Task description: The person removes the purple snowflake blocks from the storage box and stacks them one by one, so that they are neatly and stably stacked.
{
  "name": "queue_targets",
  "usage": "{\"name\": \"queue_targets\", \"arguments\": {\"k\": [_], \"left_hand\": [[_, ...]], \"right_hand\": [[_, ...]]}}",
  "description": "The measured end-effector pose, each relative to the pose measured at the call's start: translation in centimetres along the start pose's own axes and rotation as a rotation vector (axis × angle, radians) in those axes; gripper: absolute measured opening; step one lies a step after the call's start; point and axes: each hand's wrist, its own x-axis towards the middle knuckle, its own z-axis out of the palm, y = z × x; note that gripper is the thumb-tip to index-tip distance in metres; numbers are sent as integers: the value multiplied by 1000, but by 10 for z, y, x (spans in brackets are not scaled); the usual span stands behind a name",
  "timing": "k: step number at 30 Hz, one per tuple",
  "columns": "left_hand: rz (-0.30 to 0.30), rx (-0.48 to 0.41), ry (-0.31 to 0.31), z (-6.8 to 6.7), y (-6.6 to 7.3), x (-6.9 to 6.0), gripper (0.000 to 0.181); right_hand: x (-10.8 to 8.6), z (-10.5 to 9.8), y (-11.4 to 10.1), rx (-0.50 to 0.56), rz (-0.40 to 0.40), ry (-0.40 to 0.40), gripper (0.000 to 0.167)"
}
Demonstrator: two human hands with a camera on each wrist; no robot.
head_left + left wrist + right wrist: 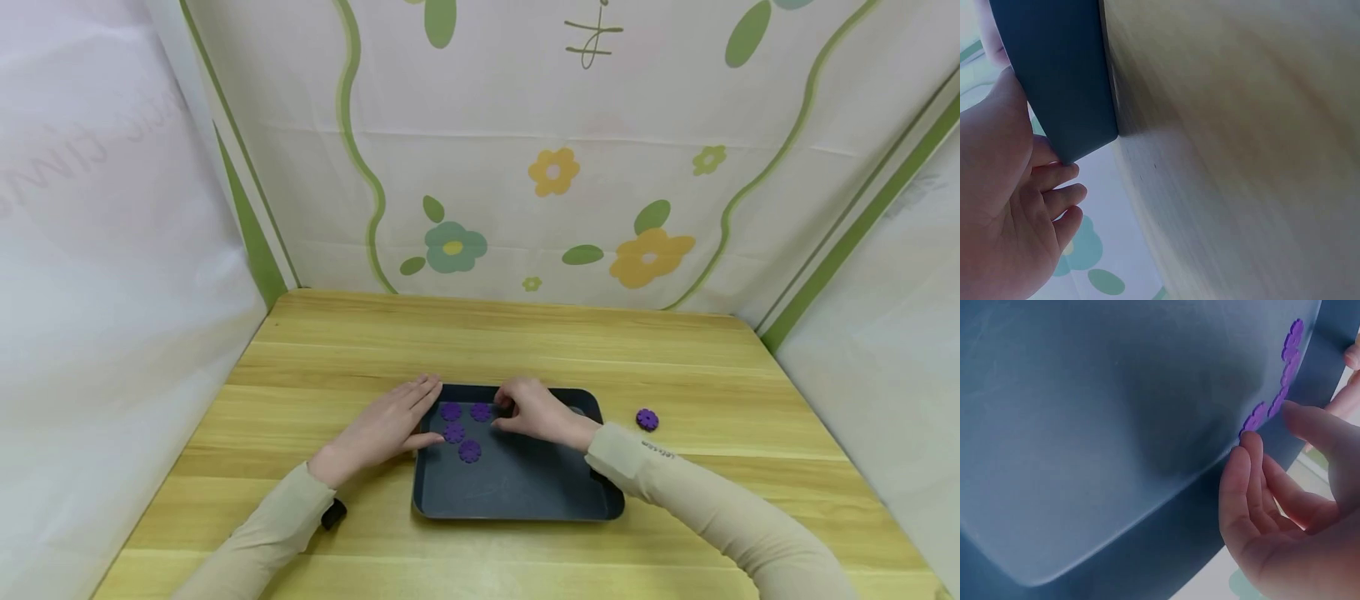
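Left hand [382, 425]: left of centre in the head frame, resting unclenched against the tray's upper-left corner, its thumb reaching over the left rim.
Right hand [538, 411]: hovering over the tray's upper part, its grip released, thumb and curved fingertips standing apart beside the nearest purple pieces.
Tray [517, 492]: dark, lying at lower centre of the frame.
Purple pieces [453, 432]: four, scalloped, lying flat inside the tray's upper left, between the hands.
Outlying purple piece [647, 419]: lying right of the tray on the wooden table [525, 558].
Sleeves [712, 508]: beige, entering from the lower left and lower right.
Cloth [487, 100]: white, flower-printed, hanging across the upper frame.
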Motion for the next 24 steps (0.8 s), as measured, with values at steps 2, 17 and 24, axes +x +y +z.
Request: {"name": "queue_targets", "arguments": {"k": [2,17,24], "left_hand": [[-1,-2,-3,0,0,0,82],[-3,-17,-5,0,-1,0,81],[-12,-29,-9,-1,0,0,81]], "right_hand": [[0,0,-2,-5,2,-2,29],[6,13,-8,-89,-2,-14,35],[8,15,-11,-87,1,-5,37]]}}
